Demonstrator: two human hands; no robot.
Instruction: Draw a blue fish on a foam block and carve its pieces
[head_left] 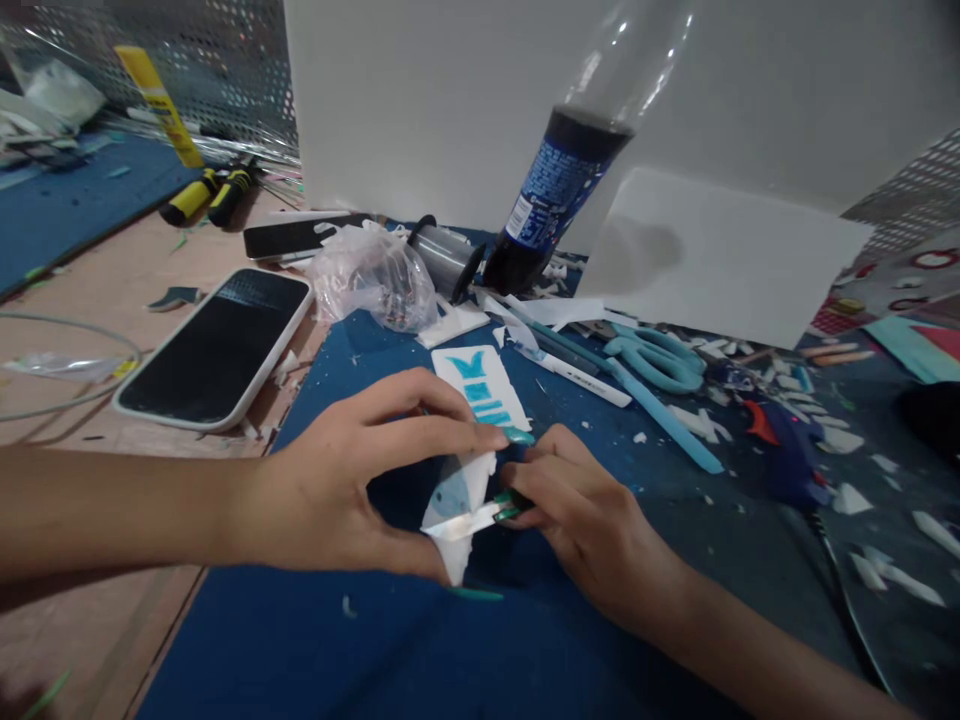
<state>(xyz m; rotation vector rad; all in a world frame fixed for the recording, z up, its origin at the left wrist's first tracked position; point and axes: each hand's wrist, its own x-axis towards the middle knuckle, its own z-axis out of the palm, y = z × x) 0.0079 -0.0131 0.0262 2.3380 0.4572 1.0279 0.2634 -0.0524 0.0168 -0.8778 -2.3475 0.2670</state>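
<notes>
My left hand (337,480) grips a small white piece (477,478), perhaps foam or card, with fingers at its far end and thumb at its near end. A bluish patch shows on it. Between the fingertips of my right hand (589,515) is a thin, pale, pointed blade (454,524), lying across the white piece; whether it cuts into it I cannot tell. Just beyond the hands, a white card with turquoise shapes (471,362) lies on the blue mat (330,640), partly covered by my left fingers.
Left of the mat lies a phone (217,345). Behind are a plastic bag (367,270), a spool (446,260) and a dark drink bottle (555,190). Turquoise scissors (660,355), a marker (577,380), a blue glue gun (795,450) and white scraps fill the right side.
</notes>
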